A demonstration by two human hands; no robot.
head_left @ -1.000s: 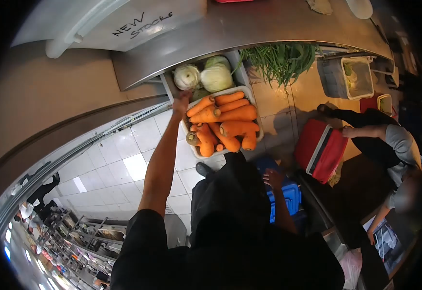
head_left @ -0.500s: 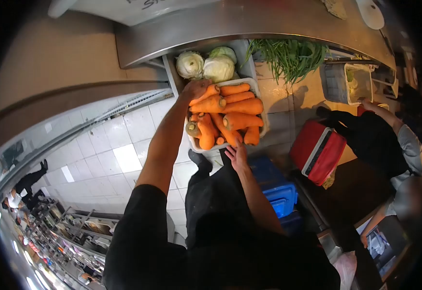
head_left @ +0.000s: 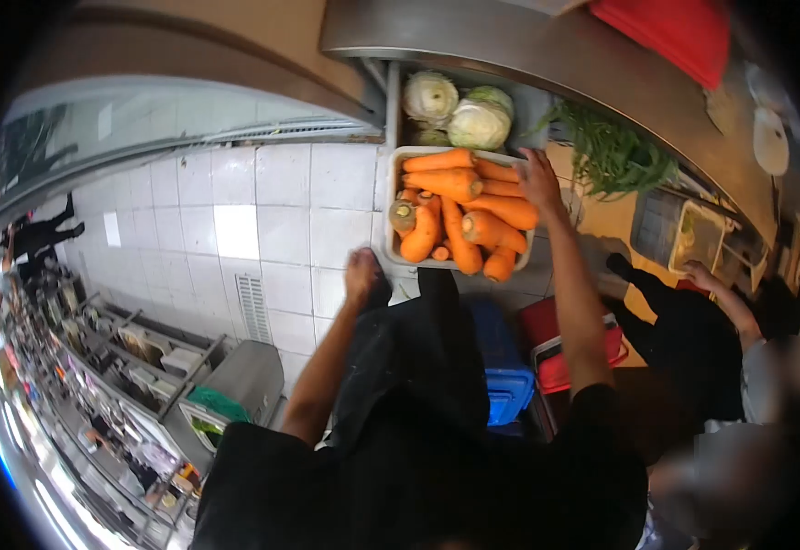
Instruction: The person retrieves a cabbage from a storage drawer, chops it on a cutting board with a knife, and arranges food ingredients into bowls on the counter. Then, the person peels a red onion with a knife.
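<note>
A pale rectangular basket full of large orange carrots rests at the front of a grey bin. Behind it in the bin lie pale cabbages. My right hand is at the basket's right side, fingers apart, over the ends of the carrots; it grips nothing that I can see. Lower left of the basket, apart from it, my left hand hangs above the tiled floor with its fingers curled in; whether anything is inside is too blurred to tell.
Long green leafy stalks lie right of the bin. A steel counter edge runs above. Blue crates and a red box stand lower right. A co-worker reaches toward a grey basket at right.
My left hand has left the carrots and moved down and left. My right hand has gone from the basket's front edge up to its right side. The view has shifted.
</note>
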